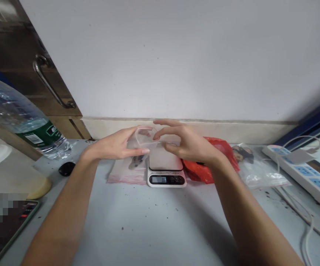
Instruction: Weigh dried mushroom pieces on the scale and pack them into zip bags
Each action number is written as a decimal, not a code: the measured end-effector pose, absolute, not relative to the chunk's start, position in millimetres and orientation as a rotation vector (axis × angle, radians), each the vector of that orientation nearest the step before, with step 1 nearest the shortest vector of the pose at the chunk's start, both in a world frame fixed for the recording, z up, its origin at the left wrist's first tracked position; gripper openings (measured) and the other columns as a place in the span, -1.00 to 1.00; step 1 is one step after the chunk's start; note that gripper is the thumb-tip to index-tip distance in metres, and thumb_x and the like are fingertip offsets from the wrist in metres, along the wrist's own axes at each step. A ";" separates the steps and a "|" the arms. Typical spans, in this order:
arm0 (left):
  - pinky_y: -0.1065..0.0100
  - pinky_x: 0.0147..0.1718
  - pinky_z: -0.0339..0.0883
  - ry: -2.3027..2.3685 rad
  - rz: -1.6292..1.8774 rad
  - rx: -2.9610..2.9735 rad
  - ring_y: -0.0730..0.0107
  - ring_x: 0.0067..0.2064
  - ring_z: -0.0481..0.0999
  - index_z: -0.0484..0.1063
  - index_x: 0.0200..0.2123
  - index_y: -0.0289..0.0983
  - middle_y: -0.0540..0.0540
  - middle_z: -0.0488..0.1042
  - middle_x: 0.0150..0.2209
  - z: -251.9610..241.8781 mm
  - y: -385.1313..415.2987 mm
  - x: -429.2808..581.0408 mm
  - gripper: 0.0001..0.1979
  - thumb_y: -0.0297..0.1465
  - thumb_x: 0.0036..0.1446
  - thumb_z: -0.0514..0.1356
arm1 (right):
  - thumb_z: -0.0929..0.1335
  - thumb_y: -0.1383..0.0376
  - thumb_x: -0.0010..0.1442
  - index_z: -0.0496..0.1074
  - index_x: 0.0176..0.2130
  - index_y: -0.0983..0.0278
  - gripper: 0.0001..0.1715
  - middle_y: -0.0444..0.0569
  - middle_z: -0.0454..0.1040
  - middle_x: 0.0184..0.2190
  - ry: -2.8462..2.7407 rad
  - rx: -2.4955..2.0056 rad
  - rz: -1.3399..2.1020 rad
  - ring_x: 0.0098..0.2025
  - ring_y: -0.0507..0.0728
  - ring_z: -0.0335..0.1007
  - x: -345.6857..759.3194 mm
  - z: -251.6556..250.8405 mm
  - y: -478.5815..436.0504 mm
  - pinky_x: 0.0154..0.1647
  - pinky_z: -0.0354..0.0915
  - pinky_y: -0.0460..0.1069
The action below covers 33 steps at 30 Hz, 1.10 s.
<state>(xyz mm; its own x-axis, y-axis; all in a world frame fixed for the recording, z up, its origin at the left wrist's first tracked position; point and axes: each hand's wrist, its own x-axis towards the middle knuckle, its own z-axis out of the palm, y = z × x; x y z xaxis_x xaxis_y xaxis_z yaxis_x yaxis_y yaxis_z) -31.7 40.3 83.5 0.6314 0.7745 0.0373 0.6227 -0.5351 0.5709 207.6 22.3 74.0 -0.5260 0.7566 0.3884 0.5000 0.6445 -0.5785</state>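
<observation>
bag sits at centre frame, just above the scale on the desk; left hand pinches one lip, right hand pinches the other, spare fingers spread, apparently to pull its mouth open.

Worn on the head, looking forward and down, close above the table, centred on the scale and facing the wall just behind the scale.
</observation>
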 end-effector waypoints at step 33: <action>0.30 -0.21 0.45 0.984 1.040 2.120 0.35 -0.28 0.54 0.49 -0.34 -0.26 -0.05 0.57 -0.34 81.8 33.7 -3.5 -0.80 -0.23 0.20 0.25 | 0.44 0.34 0.08 0.45 -0.46 0.27 -0.89 -0.08 0.54 -0.46 -1.973 -0.881 0.935 -0.36 0.07 0.50 236.2 86.2 23.0 -0.29 0.41 -0.01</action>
<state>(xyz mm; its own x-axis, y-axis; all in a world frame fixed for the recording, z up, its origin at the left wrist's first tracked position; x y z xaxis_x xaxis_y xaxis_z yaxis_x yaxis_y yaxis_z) -3.5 33.7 81.8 0.4255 0.8087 0.4062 0.3606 -0.5632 0.7435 236.2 23.0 86.2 -0.4668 0.8164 0.3399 0.2536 0.4918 -0.8329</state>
